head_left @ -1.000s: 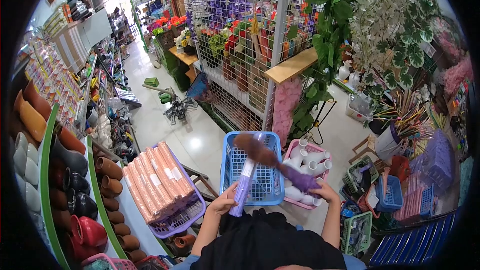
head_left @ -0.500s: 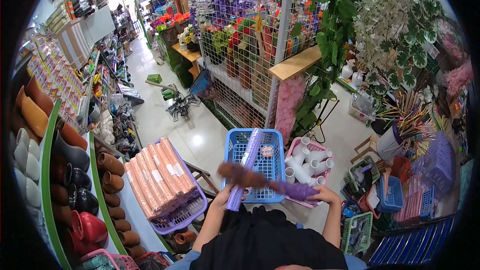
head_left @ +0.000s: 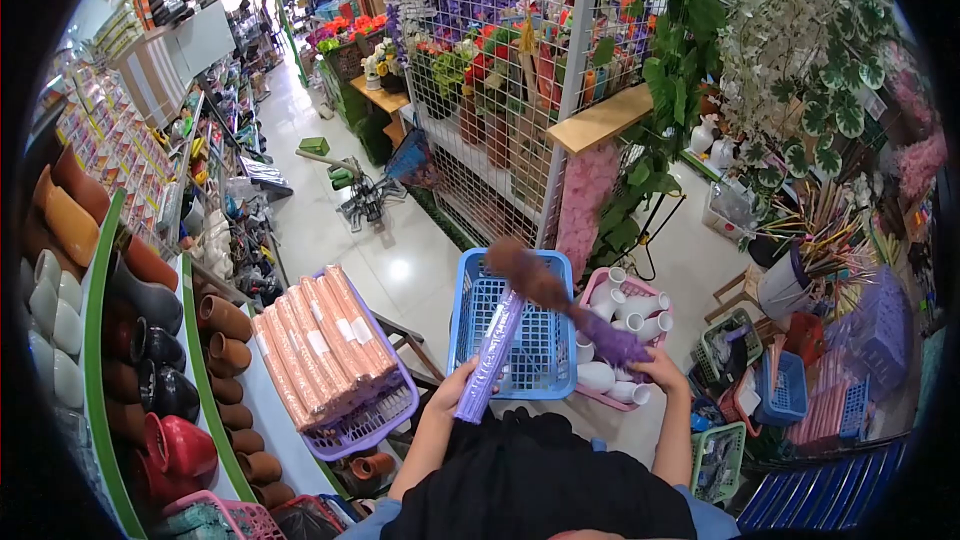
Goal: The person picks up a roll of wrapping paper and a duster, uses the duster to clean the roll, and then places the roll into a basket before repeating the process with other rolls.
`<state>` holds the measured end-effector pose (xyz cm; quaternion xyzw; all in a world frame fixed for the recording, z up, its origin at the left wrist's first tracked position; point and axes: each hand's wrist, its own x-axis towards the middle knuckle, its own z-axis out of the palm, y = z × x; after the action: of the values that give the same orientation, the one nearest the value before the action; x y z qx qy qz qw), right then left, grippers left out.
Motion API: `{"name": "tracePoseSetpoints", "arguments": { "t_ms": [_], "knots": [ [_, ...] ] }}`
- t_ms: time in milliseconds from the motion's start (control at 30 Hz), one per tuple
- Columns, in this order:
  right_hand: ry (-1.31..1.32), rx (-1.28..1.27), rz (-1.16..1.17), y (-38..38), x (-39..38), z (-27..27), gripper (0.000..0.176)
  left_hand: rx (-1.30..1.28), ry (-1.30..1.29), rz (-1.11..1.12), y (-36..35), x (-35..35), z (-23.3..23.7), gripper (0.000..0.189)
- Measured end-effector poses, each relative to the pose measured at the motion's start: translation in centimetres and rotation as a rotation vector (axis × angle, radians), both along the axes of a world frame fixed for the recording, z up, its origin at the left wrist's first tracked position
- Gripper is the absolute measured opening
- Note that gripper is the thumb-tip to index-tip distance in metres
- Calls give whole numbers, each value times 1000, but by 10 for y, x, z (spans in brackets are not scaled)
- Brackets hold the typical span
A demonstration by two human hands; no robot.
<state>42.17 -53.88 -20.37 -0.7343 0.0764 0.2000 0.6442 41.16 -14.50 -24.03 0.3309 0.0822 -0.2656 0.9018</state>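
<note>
The person's left hand (head_left: 458, 386), at eleven o'clock, had its fingers curled round the lower end of a purple wrapped bundle (head_left: 490, 355) pointing to one o'clock over a blue basket (head_left: 530, 395). At two o'clock the right hand (head_left: 664, 370) had fingers closed on a blurred brown-and-purple duster (head_left: 548, 292), aimed at ten o'clock across the bundle's top; contact could not be told

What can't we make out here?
Head view:
- Brown-and-purple object: exact form, motion-blurred.
- Left hand: some fingers, hidden by purple roll.
- Purple roll: any print, too small.
- Bottom-left pink basket: remainder, cut off by lower edge.
</note>
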Motion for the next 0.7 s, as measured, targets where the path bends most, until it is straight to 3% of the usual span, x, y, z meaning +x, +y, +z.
{"name": "tracePoseSetpoints", "arguments": {
  "t_ms": [67,133,200,267,300,333,400,467,600,700],
  "knots": [
    [-31,55,-15,3,2,-6,24,42,29,-12,0,-1,4,38],
    [48,-76,226,5,-3,0,23,13,20,-30,9,-3,-11,37],
    [26,-130,630,2,-1,-11,20,-14,12,-54,15,1,-39,36],
    [110,-142,640,0,-1,-16,20,-491,-43,-163,15,10,-64,34],
    [111,-141,637,1,-1,-13,20,-95,235,334,5,-5,-33,38],
    [14,-137,433,3,0,-10,20,19,-1,-54,15,1,-29,47],
    [-41,-71,42,6,5,-12,20,12,33,33,3,2,-7,51],
    [-168,-15,-203,18,5,-3,22,-46,-8,5,3,3,-7,50],
    [-193,-113,-133,4,2,-4,25,-287,-15,-32,3,-2,-8,50],
    [-184,-119,188,0,-9,6,23,-130,44,33,-7,-1,22,53]
  ]
}}
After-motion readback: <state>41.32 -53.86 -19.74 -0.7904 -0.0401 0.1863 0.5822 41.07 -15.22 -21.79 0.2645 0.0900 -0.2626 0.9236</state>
